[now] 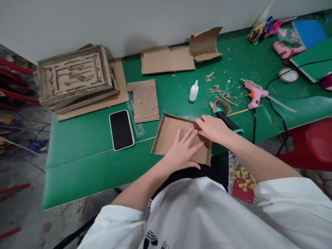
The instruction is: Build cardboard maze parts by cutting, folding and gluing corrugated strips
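A cardboard panel (168, 133) with corrugated strips along its edges lies at the front edge of the green table. My left hand (183, 150) rests flat on it, fingers spread. At the panel's upper right corner, my right hand (211, 128) has its fingers bent against the edge strip; whether they pinch it is too small to tell. Just beyond that hand are a cutter with a black and teal handle (225, 121) and a curled corrugated strip (224, 104). A white glue bottle (193, 92) stands upright behind the panel.
Left of the panel lie a phone (121, 130), a clear ruler (139, 129) and a ribbed cardboard sheet (145, 101). Stacked cardboard frames (75, 77) sit at the back left, cardboard pieces (167, 60) along the wall. A pink glue gun (255, 94) with cables lies right, near scraps (220, 92).
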`<state>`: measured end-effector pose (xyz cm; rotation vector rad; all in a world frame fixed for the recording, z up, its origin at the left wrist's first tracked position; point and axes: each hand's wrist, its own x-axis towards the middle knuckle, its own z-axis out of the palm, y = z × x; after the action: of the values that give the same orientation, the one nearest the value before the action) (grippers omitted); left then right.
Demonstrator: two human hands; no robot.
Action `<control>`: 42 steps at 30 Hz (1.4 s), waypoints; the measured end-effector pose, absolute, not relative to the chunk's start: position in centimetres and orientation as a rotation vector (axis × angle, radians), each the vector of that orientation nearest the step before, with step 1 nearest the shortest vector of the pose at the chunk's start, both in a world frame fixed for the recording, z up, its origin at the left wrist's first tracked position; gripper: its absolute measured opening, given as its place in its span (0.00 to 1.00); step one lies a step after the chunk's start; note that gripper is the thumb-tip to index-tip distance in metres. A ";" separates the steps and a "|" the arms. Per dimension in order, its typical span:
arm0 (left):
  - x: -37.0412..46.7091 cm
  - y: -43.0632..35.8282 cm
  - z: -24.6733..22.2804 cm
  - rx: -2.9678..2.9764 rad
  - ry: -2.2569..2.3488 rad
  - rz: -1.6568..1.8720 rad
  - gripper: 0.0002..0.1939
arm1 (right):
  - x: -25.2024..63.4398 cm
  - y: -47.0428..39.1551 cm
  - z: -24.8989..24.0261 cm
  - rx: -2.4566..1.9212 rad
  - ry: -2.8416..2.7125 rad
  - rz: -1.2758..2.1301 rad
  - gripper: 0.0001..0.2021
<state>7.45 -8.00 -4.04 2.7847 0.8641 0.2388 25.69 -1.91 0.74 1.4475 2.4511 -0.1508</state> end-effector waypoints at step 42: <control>3.9 2.3 1.4 2.726 1.140 -0.597 0.49 | 25.8 -2.0 0.0 1.451 2.477 -0.127 0.18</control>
<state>3.89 2.27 1.44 2.7256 1.1398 -0.5971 25.78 -1.97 -0.05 1.4506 2.4771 -0.1270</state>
